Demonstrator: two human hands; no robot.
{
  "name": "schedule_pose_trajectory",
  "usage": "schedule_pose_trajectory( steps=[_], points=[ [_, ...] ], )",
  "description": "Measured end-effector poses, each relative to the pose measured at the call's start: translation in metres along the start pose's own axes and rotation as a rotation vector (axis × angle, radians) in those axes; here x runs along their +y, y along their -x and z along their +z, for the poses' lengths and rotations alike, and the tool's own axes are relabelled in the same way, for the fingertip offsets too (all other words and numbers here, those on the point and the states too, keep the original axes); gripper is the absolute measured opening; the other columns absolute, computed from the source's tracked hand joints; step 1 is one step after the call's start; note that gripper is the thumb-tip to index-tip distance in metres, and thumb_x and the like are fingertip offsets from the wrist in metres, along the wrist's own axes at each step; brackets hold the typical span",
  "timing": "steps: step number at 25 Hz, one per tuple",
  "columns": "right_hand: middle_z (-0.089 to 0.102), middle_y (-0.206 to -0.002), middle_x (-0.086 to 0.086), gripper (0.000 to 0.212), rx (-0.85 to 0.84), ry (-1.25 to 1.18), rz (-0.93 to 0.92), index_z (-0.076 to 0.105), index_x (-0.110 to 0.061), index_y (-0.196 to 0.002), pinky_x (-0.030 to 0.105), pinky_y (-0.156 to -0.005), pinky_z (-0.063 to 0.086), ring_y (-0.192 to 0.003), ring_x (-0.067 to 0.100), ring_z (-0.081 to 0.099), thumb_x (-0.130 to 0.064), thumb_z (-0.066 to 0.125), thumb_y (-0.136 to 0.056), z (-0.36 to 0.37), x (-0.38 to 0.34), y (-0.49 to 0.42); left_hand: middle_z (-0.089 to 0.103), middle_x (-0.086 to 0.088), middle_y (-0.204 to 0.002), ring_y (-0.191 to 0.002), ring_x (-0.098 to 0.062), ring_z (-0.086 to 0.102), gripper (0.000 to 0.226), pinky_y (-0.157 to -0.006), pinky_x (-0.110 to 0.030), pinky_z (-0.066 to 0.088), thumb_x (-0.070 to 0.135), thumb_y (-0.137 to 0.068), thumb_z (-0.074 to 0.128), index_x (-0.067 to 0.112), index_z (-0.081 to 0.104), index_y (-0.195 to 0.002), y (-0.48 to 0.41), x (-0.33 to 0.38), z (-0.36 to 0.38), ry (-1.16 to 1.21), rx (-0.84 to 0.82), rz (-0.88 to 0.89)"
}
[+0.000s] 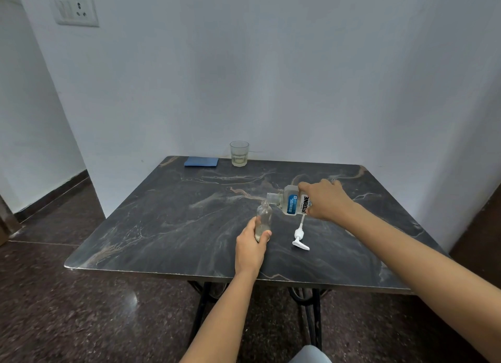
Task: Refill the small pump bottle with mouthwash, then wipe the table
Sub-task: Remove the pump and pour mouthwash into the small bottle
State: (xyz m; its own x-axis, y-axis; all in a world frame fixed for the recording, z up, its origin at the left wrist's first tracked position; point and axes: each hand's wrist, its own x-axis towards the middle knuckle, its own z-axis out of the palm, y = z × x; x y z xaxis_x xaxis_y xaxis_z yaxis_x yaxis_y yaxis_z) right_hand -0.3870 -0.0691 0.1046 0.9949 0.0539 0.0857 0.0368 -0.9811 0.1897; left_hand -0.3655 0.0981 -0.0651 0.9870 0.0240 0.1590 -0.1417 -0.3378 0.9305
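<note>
Near the middle of the dark marbled table (173,216), one small clear bottle (263,218) is held upright by the left hand (250,247), whose fingers are wrapped around its lower half, thumb across the front. Its neck is open and a little pale liquid is seen at its bottom. Just right of the small bottle and above its mouth, one mouthwash bottle (291,203) is tipped on its side, its uncapped neck pointed at the small bottle's opening; it is clasped around its base end by the right hand (324,200), fingers closed over the label. One white pump head (299,236) with its tube is laid flat on the table, right of the small bottle and below the mouthwash bottle, touched by neither hand. Well beyond the small bottle, at the table's far edge, one glass tumbler (239,153) is set with a little liquid in it, and one folded blue cloth (201,162) lies just left of it. The table is pushed against a pale wall; one switch plate (76,10) is mounted high on it, far left of the bottle. A dark speckled floor is seen below.
</note>
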Motion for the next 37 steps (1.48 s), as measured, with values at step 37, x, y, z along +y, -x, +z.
schedule_pose_trajectory(
  steps=[37],
  points=[
    [0.061, -0.120, 0.004, 0.045, -0.023, 0.043, -0.005, 0.043, -0.024, -0.129, 0.048, -0.103, 0.033, -0.118, 0.028, 0.050, -0.026, 0.061, -0.087, -0.010, -0.004, 0.002, 0.064, 0.007, -0.126, -0.116, -0.011, 0.058, 0.048, -0.103, -0.039, 0.048, 0.035, -0.090, 0.063, 0.027, 0.051, -0.135, -0.003, -0.004, 0.002, -0.024, 0.009, 0.025]
  ],
)
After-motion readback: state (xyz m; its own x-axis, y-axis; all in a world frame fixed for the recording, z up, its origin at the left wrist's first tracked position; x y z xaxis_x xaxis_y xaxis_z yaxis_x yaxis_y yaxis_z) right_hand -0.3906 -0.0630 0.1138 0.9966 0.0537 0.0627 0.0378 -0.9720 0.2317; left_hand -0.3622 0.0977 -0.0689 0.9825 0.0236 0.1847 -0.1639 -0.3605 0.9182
